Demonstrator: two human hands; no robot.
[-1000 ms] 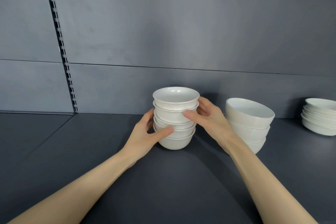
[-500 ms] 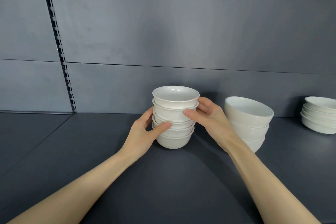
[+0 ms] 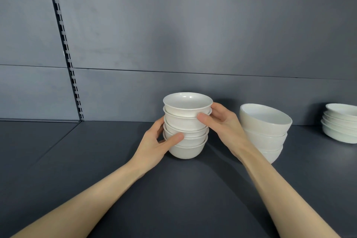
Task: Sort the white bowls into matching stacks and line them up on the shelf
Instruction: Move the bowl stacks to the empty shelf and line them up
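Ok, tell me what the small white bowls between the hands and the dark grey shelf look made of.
Stack of small white round bowls: likely glazed ceramic or porcelain; glossy, with bright glints inside the top bowl; hard plastic cannot be ruled out. Dark grey shelf: matte, perhaps painted metal or laminate; only a soft sheen.

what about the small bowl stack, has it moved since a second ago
No. The small bowl stack keeps the same gap to the larger bowl stack beside it.

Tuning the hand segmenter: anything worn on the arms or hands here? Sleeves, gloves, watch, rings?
Nothing worn shows. Left hand and right hand ungloved; left forearm and right forearm bare to the frame edge: no sleeves, watch or bands. No rings on visible fingers.
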